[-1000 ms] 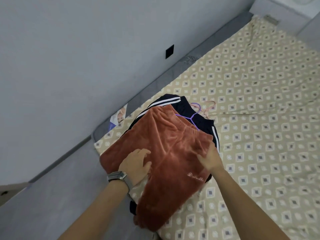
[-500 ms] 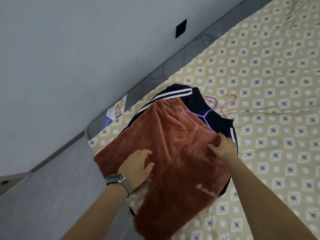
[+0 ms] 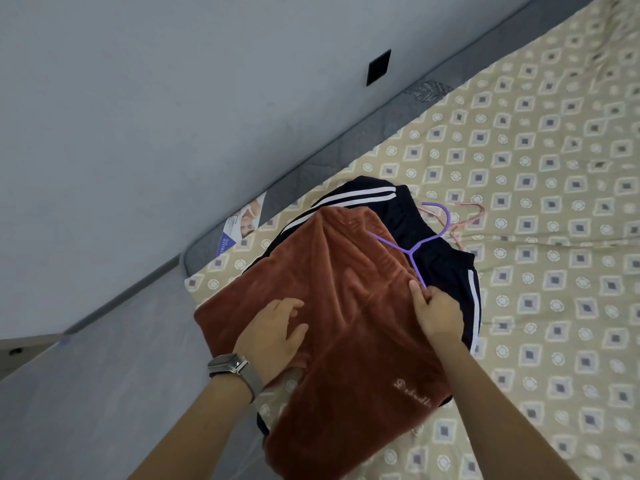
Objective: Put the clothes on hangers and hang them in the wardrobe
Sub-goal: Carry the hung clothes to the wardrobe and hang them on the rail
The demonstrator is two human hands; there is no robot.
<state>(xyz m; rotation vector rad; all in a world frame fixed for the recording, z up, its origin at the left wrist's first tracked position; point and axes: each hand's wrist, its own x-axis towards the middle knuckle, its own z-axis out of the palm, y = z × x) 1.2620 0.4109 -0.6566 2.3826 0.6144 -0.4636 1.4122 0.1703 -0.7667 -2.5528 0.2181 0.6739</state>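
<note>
Rust-brown fleece trousers [image 3: 346,323] are lying folded on top of a black garment with white side stripes [image 3: 440,268], both resting on the bed near its corner. The bedsheet [image 3: 554,168] is showing a beige pattern of grey diamonds and circles. The left hand [image 3: 273,336] is pressing flat on the fleece with its fingers spread and relaxed, a metal-banded wristwatch [image 3: 232,367] sitting on that wrist. The right hand [image 3: 434,311] is pinching the waistband edge of the fleece trousers between thumb and curled fingers, right where one arm of a purple hanger [image 3: 420,244] is disappearing into the fabric. The hanger's hook is lying over the black garment. A pink hanger [image 3: 464,223] is lying just beyond it on the sheet. A printed label [image 3: 242,223] is showing on the grey mattress edge [image 3: 381,119] beside the wall.
</note>
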